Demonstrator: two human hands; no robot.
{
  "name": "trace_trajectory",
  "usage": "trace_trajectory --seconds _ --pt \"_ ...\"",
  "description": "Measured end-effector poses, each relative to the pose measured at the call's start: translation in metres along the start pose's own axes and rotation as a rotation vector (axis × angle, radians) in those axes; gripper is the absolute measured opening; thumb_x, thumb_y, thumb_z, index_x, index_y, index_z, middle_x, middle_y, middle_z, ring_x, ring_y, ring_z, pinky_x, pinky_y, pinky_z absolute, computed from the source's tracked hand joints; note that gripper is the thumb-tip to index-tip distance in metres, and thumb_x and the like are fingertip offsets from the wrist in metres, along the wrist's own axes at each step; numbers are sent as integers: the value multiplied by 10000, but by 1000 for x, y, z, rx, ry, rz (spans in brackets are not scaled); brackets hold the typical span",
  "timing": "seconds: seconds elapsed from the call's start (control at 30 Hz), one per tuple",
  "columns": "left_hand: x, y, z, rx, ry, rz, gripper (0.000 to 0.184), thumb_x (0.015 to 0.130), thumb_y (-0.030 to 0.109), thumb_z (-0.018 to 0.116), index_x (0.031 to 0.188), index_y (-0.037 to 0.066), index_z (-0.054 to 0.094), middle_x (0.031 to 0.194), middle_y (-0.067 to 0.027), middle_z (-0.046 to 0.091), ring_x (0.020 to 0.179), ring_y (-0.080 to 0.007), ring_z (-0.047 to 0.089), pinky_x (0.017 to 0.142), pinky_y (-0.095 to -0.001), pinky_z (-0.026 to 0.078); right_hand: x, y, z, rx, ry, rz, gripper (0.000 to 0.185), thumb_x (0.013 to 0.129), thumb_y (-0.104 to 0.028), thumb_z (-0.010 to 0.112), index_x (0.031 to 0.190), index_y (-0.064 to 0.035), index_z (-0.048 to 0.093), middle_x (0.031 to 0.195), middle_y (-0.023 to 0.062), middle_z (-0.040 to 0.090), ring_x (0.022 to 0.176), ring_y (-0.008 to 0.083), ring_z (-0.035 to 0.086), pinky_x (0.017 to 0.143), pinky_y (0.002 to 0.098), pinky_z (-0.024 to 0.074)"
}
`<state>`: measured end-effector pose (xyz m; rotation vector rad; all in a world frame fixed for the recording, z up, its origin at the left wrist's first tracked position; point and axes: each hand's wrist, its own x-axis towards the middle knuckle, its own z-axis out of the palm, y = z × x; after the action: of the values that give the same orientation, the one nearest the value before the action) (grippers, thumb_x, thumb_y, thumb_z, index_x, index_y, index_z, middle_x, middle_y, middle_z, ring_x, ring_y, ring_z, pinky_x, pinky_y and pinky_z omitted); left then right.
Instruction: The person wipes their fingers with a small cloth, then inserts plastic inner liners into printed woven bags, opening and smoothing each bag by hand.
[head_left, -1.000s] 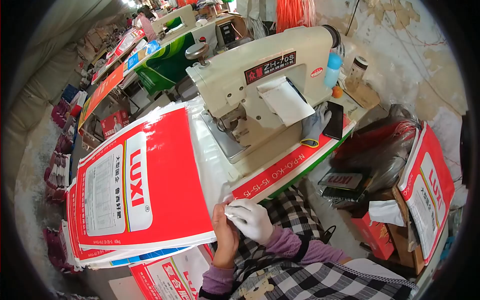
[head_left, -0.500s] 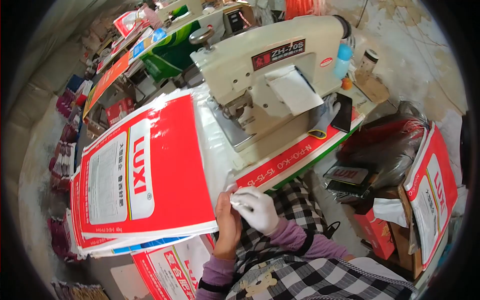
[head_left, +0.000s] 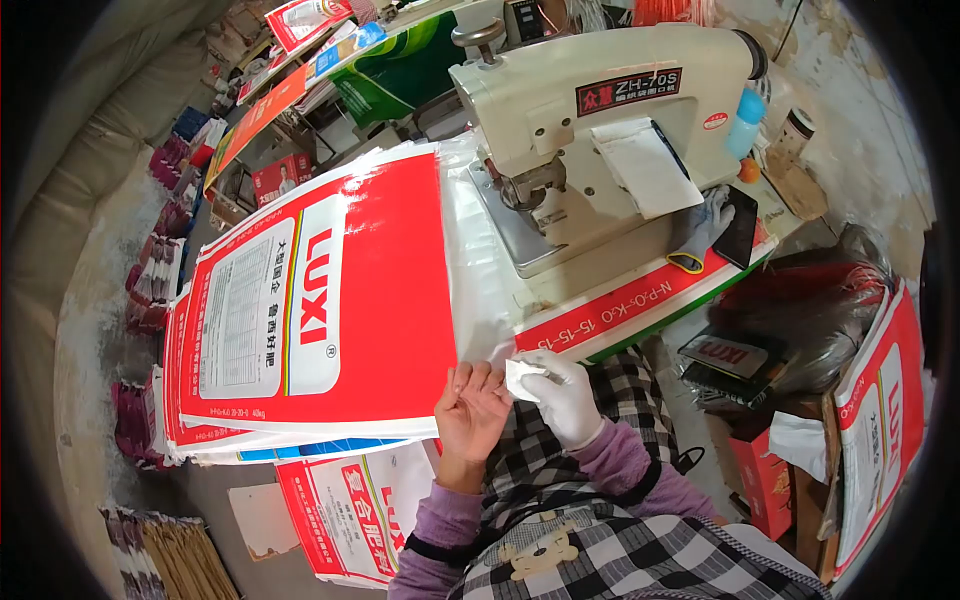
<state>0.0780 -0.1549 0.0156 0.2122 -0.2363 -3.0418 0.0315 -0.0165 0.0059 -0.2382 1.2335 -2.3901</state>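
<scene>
My bare left hand [head_left: 472, 412] is open, palm up with its fingers slightly curled, beside the near right corner of a stack of red and white LUXI sacks [head_left: 400, 290]. Close to its fingertips, my white-gloved right hand [head_left: 566, 398] pinches a small crumpled white piece [head_left: 522, 380]. Whether that piece is paper or cloth I cannot tell. Both hands are above my checked apron [head_left: 640, 550]. Beyond them stands a cream sewing machine [head_left: 620, 90] with a white sheet [head_left: 648, 170] on its body.
On the machine table lie a grey glove [head_left: 704, 230], a black phone [head_left: 738, 228] and an orange fruit [head_left: 748, 170], near a blue bottle [head_left: 745, 125]. Bagged material [head_left: 800, 300] and a LUXI sack [head_left: 880, 430] are at the right. Folded bundles [head_left: 150, 420] line the left floor.
My left hand has opened and moved apart from my right hand, which keeps its pinch on the white piece. The view has shifted, so the machine and sacks appear farther right.
</scene>
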Motion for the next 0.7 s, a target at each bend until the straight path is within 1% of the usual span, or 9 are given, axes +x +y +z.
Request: trace_trajectory --seconds 0.07,0.17,0.23,0.27,0.43,0.57,0.63,0.67,0.7 --pt "0 0 0 -29 7 -4 277 1030 251 411 772 150 420 755 19 387 752 -142 389 814 -319 379 0 -2 2 173 -14 55 257 911 -29 567 1150 59 599 1043 73 636 945 123 618 830 254 497" --pt "1 1 -1 -80 -67 -24 307 1031 258 418 747 146 408 710 20 354 718 -135 357 751 -292 351 -1 -5 4 181 -23 56 272 913 -13 548 1172 67 579 1046 73 627 962 123 607 841 254 488" --pt "0 1 3 -56 14 2 339 1028 245 415 704 145 393 663 24 338 674 -128 334 696 -277 318 -1 -4 3 175 -31 69 294 898 -4 542 1180 72 575 1081 89 624 1004 149 604 881 282 481" --pt "0 2 1 -55 14 3 339 1028 245 415 704 145 393 663 24 338 674 -128 334 696 -277 318 -1 -2 2 169 -38 83 315 883 5 535 1188 77 571 1115 106 620 1046 175 602 920 310 474" --pt "-1 4 -8 -22 -61 6 357 1036 247 368 692 151 383 652 26 325 674 -126 334 706 -275 311 0 2 0 133 -47 95 317 882 10 533 1189 76 569 1111 104 619 1039 177 604 920 310 475" --pt "-1 3 -9 -88 -9 3 375 1026 256 409 672 155 337 650 22 281 657 -140 301 668 -287 311 0 4 -2 147 -63 103 319 887 7 532 1196 77 563 1114 107 622 1040 178 608 920 308 480" --pt "0 6 -19 7 -151 -35 331 1036 326 399 824 119 546 808 -6 544 863 -182 509 831 -318 419 0 1 0 163 -60 99 296 897 -10 548 1180 73 574 1083 94 621 1009 155 605 895 288 482" --pt "-1 7 -19 7 -151 -35 331 1036 326 399 824 119 546 808 -6 544 863 -182 509 831 -318 419 0 -1 1 179 -58 94 274 907 -27 564 1163 70 584 1051 80 620 979 132 601 870 268 483" --pt "-3 7 -17 5 -57 -2 327 1036 368 389 1028 95 568 1047 -53 573 1085 -221 480 968 -361 383 0 1 0 179 -58 94 274 907 -27 564 1163 70 584 1051 80 620 979 132 601 870 268 483"
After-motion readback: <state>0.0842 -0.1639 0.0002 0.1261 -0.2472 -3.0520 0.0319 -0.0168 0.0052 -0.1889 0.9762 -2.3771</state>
